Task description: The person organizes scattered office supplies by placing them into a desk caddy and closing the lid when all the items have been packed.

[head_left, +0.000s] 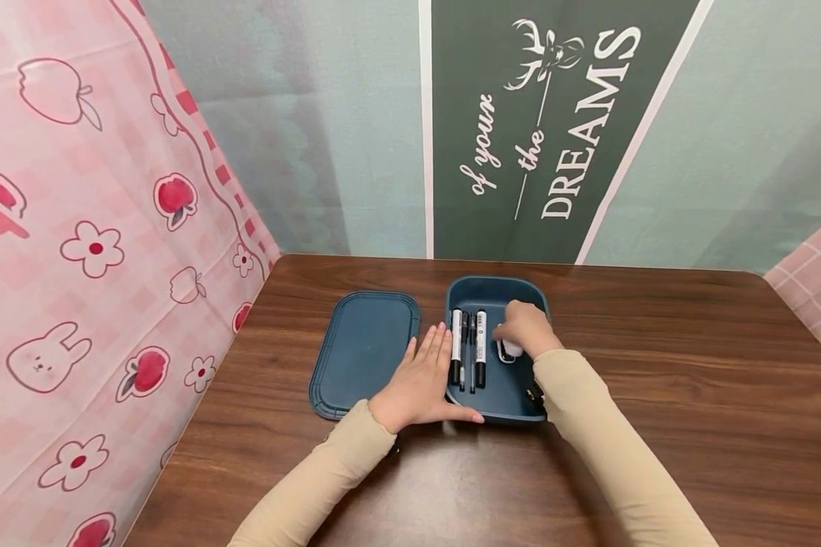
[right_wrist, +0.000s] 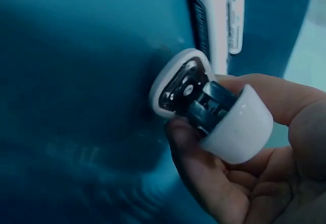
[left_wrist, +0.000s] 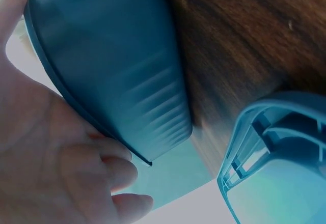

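A dark blue open box point(head_left: 513, 399) sits mid-table with two black-and-white markers point(head_left: 480, 346) and a thin dark pen lying along its left side. My left hand point(head_left: 427, 372) lies flat with straight fingers against the box's left wall, thumb along its near rim; the left wrist view shows the palm point(left_wrist: 56, 163) pressed to the box's outer wall point(left_wrist: 112, 66). My right hand point(head_left: 520, 330) is inside the box, pinching a small white-and-dark correction-tape-like dispenser point(head_left: 509, 349). In the right wrist view, the dispenser point(right_wrist: 181, 84) is held between thumb and fingers point(right_wrist: 219, 119) just over the box floor, beside a marker point(right_wrist: 219, 20).
The box's flat blue lid point(head_left: 362, 349) lies on the brown wooden table point(head_left: 657, 380) just left of the box, also seen as a lid point(left_wrist: 275, 147) in the left wrist view. A pink patterned cloth wall point(head_left: 75, 266) stands at the left, a green banner point(head_left: 540, 129) behind.
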`<control>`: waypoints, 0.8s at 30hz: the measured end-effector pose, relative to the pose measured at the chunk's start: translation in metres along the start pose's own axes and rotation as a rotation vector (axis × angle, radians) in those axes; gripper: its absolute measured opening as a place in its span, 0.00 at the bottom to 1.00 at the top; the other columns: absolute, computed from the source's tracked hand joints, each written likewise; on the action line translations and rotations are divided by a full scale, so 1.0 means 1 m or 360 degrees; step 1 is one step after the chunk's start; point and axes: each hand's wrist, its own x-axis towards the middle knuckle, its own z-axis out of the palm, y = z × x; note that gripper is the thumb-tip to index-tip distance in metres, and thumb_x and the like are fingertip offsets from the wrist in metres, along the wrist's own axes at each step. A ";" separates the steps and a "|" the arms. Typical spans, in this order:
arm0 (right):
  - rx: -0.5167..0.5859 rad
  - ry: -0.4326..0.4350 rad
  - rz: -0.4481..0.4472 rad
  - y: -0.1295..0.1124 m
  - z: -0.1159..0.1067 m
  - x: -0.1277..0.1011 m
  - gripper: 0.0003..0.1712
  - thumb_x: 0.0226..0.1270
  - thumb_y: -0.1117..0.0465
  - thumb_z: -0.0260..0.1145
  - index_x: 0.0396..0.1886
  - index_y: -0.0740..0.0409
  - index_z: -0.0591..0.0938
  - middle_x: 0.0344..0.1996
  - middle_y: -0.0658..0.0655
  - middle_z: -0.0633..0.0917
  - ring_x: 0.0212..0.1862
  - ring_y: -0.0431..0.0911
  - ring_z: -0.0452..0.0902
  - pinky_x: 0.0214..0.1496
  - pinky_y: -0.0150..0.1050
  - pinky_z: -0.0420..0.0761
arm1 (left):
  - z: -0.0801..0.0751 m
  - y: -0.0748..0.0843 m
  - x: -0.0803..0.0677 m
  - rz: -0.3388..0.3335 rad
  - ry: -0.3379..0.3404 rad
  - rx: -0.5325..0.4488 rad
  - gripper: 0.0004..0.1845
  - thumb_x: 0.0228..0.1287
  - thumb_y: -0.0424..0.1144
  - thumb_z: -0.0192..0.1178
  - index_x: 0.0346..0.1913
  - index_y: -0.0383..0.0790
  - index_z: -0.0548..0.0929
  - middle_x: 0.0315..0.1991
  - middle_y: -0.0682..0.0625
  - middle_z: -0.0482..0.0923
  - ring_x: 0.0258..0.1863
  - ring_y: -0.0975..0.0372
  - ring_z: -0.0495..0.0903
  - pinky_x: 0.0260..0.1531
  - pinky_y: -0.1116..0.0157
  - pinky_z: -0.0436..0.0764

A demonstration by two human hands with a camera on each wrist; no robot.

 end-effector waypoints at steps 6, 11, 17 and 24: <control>-0.0074 0.0063 0.0067 -0.004 0.009 -0.001 0.16 0.56 0.62 0.66 0.14 0.58 0.71 0.13 0.52 0.66 0.18 0.45 0.66 0.20 0.36 0.66 | 0.000 0.001 -0.001 0.0001 0.0021 0.0007 0.68 0.43 0.81 0.49 0.74 0.31 0.43 0.75 0.38 0.37 0.73 0.52 0.38 0.68 0.51 0.48; -0.0100 0.0038 0.0087 -0.005 0.011 0.000 0.13 0.58 0.59 0.67 0.20 0.63 0.79 0.16 0.56 0.73 0.21 0.47 0.71 0.22 0.37 0.69 | 0.000 0.001 -0.003 0.0002 0.0027 -0.0007 0.68 0.43 0.80 0.50 0.74 0.31 0.43 0.75 0.39 0.37 0.73 0.52 0.38 0.68 0.51 0.48; -0.0086 0.0010 0.0094 -0.005 0.009 -0.001 0.16 0.61 0.56 0.65 0.30 0.68 0.82 0.21 0.59 0.79 0.23 0.48 0.75 0.25 0.39 0.74 | -0.001 0.001 -0.001 0.0023 0.0001 -0.0058 0.68 0.44 0.79 0.52 0.74 0.32 0.40 0.75 0.39 0.35 0.73 0.52 0.35 0.68 0.50 0.47; -0.0085 0.0021 0.0038 -0.008 0.001 -0.007 0.20 0.65 0.53 0.61 0.22 0.65 0.80 0.14 0.54 0.73 0.19 0.46 0.72 0.23 0.37 0.72 | 0.000 -0.005 0.001 0.0007 -0.0037 -0.0153 0.66 0.46 0.80 0.49 0.74 0.34 0.38 0.75 0.40 0.32 0.73 0.53 0.33 0.68 0.49 0.46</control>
